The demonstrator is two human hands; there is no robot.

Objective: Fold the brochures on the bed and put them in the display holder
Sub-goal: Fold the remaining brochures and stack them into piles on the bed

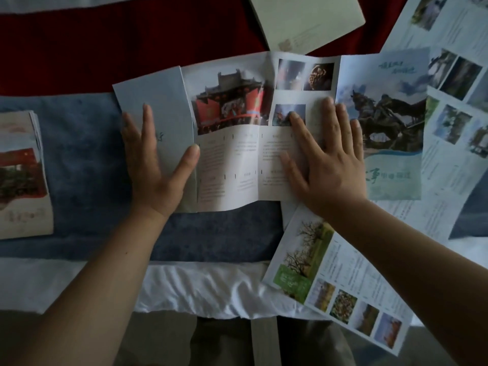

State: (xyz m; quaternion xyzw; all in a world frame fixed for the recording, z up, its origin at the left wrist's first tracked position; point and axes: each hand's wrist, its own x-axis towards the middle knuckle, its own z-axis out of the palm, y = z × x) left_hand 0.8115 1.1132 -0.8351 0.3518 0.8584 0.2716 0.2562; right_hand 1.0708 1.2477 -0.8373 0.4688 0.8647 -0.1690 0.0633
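A brochure [232,143] lies spread across the middle of the bed, its left panel folded over and its right panel showing a horse statue. My left hand [153,159] presses flat on the folded left panel, fingers spread, thumb on the crease. Flat on the fold between the middle and right panels rests my right hand [327,159], fingers apart. A stack of folded brochures [23,175] sits at the left edge. Unfolded brochures [335,291] lie at lower right, with more sheets [454,75] at the far right. No display holder is in view.
The bed has a blue blanket [79,165], a red cover [132,43] behind it and a white sheet [200,289] at the near edge. A pale sheet or envelope [306,19] lies at the top. My legs show below the bed edge.
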